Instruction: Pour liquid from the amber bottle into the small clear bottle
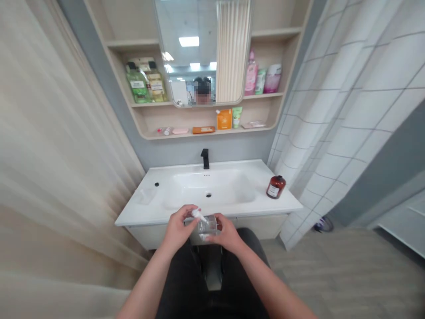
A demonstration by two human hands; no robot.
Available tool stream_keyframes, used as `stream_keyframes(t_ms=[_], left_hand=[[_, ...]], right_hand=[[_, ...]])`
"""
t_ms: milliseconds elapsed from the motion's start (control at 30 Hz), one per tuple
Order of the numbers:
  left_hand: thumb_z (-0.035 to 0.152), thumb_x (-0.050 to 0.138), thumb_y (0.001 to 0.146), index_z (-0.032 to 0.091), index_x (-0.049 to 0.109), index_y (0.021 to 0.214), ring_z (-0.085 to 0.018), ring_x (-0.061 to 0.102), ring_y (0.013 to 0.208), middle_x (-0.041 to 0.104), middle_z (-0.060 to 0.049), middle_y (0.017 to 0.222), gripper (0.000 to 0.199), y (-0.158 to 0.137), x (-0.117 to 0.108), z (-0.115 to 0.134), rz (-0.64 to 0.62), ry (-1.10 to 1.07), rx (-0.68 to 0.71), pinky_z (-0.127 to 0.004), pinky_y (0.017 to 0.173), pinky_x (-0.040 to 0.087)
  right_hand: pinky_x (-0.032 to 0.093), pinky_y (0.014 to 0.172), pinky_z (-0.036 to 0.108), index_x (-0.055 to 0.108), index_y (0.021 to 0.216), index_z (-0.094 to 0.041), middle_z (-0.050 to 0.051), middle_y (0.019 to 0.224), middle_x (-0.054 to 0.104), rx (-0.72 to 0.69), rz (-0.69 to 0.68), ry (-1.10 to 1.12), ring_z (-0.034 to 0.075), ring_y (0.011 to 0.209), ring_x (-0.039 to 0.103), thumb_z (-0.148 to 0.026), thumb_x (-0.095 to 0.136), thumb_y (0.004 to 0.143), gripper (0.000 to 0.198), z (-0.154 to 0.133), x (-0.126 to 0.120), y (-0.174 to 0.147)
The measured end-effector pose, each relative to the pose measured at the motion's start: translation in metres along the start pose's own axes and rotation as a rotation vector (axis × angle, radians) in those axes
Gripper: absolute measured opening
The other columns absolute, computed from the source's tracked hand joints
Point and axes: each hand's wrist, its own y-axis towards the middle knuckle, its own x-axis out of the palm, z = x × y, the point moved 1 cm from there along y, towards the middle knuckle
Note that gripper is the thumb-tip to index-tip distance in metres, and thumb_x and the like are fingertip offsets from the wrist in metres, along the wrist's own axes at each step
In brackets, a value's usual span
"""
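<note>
Over the front edge of the sink, my left hand (180,226) pinches a white pump top (198,215) between thumb and fingers. My right hand (227,234) wraps round the side of a clear bottle (208,226), which is tilted toward the left. The pump top meets the bottle's upper left side; whether it is screwed on cannot be made out. On the right of the countertop stands a brown bottle (275,187) with a white label. A small black round piece (157,184) and a clear, see-through item (144,195) lie on the left.
The white basin (212,181) has a black faucet (205,159) behind it. A shelf unit (195,136) with a mirror (202,53) holds several bottles, tubes and an orange pouch (224,119). Curtains hang at the left (66,146) and right (318,146).
</note>
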Motion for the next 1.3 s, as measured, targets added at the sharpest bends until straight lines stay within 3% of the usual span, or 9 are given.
stream_keyframes(t_ms=[233,467,700,867,1000,1133,1300], left_hand=[[0.036,0.084,0.09,0.025,0.083,0.12,-0.025,0.077,0.106,0.084,-0.007,0.119,0.031,0.0,0.0,0.002,0.011,0.109,0.005,-0.04,0.102,0.06],[0.039,0.087,0.088,0.023,0.081,0.115,-0.024,0.076,0.097,0.084,-0.008,0.113,0.032,-0.001,-0.008,-0.003,0.087,0.046,0.0,-0.038,0.094,0.06],[0.048,0.094,0.08,0.021,0.073,0.111,-0.026,0.078,0.102,0.084,-0.011,0.111,0.046,-0.003,-0.031,-0.016,0.283,-0.231,-0.063,-0.039,0.094,0.061],[0.047,0.096,0.074,0.023,0.073,0.115,-0.025,0.077,0.104,0.082,-0.008,0.11,0.053,-0.009,-0.064,-0.038,0.416,-0.223,-0.105,-0.037,0.093,0.059],[0.054,0.092,0.071,0.021,0.075,0.11,-0.025,0.075,0.09,0.079,-0.005,0.095,0.053,-0.018,-0.111,-0.078,0.51,-0.043,-0.221,-0.037,0.087,0.058],[0.059,0.079,0.078,0.021,0.074,0.108,-0.027,0.071,0.08,0.074,-0.002,0.081,0.048,-0.022,-0.163,-0.119,0.58,0.359,-0.376,-0.039,0.081,0.056],[0.042,0.066,0.084,0.021,0.07,0.106,-0.032,0.072,0.103,0.075,-0.01,0.105,0.03,-0.005,-0.19,-0.145,0.453,0.843,-0.289,-0.045,0.098,0.056]], right_hand=[[0.065,0.091,0.041,0.07,0.117,-0.026,0.004,0.111,0.081,0.012,-0.004,0.004,0.028,0.101,0.077,-0.044,0.107,0.06,0.071,0.001,0.001,-0.003],[0.065,0.093,0.042,0.071,0.12,-0.026,0.006,0.114,0.082,0.005,0.0,0.021,0.03,0.105,0.078,-0.042,0.108,0.059,0.073,0.0,-0.001,-0.003],[0.066,0.096,0.044,0.069,0.115,-0.026,0.005,0.11,0.083,0.04,0.005,0.079,0.03,0.101,0.08,-0.04,0.108,0.057,0.071,-0.005,-0.003,-0.002],[0.066,0.099,0.046,0.068,0.115,-0.026,0.006,0.113,0.083,0.057,0.007,0.12,0.03,0.104,0.081,-0.04,0.108,0.057,0.072,-0.001,-0.004,-0.001],[0.065,0.101,0.047,0.069,0.117,-0.025,0.006,0.114,0.083,0.057,0.01,0.116,0.031,0.106,0.081,-0.041,0.108,0.056,0.075,0.003,-0.006,0.001],[0.065,0.103,0.049,0.069,0.12,-0.025,0.008,0.117,0.083,0.065,0.026,0.11,0.032,0.109,0.081,-0.043,0.109,0.054,0.079,0.004,-0.008,0.005],[0.064,0.105,0.051,0.069,0.118,-0.026,0.007,0.117,0.082,0.07,0.037,0.104,0.033,0.109,0.081,-0.041,0.108,0.056,0.075,0.002,-0.011,0.008]])
